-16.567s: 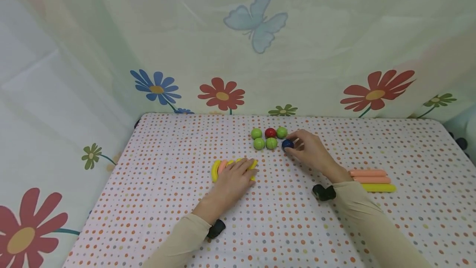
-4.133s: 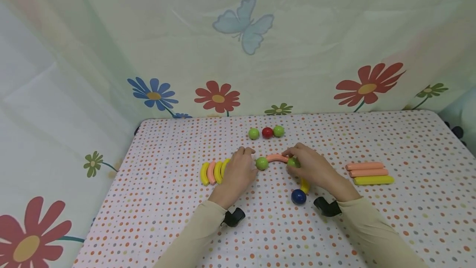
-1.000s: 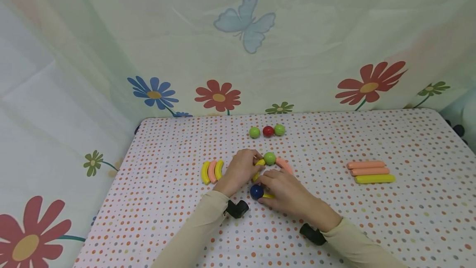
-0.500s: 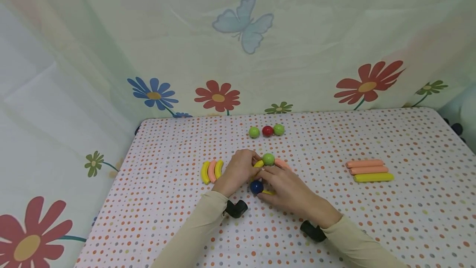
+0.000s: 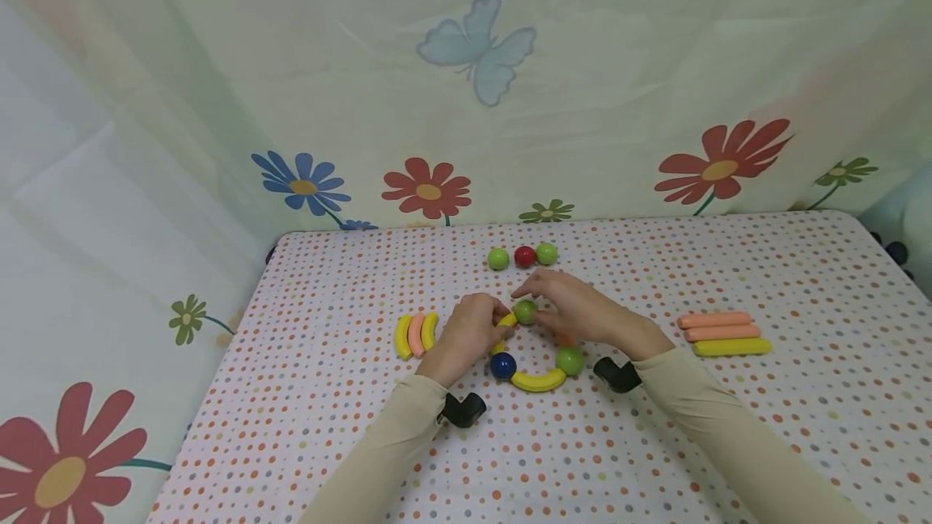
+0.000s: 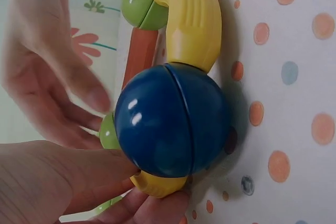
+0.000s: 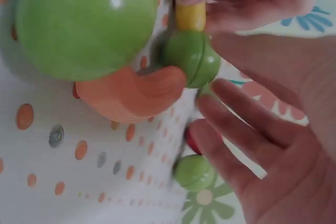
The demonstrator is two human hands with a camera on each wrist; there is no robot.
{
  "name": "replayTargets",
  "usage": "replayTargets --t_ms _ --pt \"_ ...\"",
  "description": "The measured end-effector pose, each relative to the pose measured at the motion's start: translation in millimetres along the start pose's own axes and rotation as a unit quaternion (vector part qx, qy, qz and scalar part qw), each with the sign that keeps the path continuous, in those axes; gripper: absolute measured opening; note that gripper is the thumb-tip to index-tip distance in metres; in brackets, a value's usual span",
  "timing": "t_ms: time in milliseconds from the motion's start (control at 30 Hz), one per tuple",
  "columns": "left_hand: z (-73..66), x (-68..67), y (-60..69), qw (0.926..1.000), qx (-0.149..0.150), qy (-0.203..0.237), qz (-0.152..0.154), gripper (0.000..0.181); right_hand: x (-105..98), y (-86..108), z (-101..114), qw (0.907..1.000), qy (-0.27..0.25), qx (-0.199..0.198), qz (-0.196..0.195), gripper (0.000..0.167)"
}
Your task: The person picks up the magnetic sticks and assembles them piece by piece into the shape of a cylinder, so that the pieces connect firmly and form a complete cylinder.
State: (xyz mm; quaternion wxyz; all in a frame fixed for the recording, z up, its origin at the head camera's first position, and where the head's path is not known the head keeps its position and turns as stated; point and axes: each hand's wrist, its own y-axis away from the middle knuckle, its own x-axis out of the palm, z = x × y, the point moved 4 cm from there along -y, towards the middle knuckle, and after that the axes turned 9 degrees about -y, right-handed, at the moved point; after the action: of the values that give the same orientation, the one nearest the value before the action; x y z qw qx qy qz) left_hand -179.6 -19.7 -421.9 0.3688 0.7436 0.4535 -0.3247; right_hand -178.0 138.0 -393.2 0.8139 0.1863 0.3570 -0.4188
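Balls and curved rods form a closed ring on the table. My left hand pinches the yellow curved rod on the ring's left side, between the top green ball and the blue ball. Another yellow curved rod runs from the blue ball to the right green ball. An orange-pink curved rod makes up the right side, partly hidden by my right hand in the head view. That hand has its fingers spread loosely around the top green ball, thumb very near it.
Behind the ring stand a green ball, a red ball and another green ball. Curved rods lie at left; straight pink rods and a straight yellow rod at right. A floral curtain hangs behind the dotted table.
Over the sequence, balls and curved rods from the rows came together into a ring. Within the last half second my right hand left the blue ball's side and moved up to the top green ball.
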Motion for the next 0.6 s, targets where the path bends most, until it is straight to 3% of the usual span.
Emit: replayTargets --t_ms 167,400,600 --pt "-1.0 1.4 -0.5 1.0000 0.000 0.004 0.005 0.023 3 -10.1 -13 0.9992 -0.024 0.000 0.032 0.026" --pt "-0.8 0.6 0.3 1.0000 -0.004 -0.004 0.003 0.023 5 -11.0 -15 0.9993 -0.037 0.003 0.009 0.028" --pt "0.0 1.3 -0.9 0.9998 0.004 -0.018 -0.005 0.021 12 -3.9 -15 0.9989 -0.019 0.006 -0.041 0.027"
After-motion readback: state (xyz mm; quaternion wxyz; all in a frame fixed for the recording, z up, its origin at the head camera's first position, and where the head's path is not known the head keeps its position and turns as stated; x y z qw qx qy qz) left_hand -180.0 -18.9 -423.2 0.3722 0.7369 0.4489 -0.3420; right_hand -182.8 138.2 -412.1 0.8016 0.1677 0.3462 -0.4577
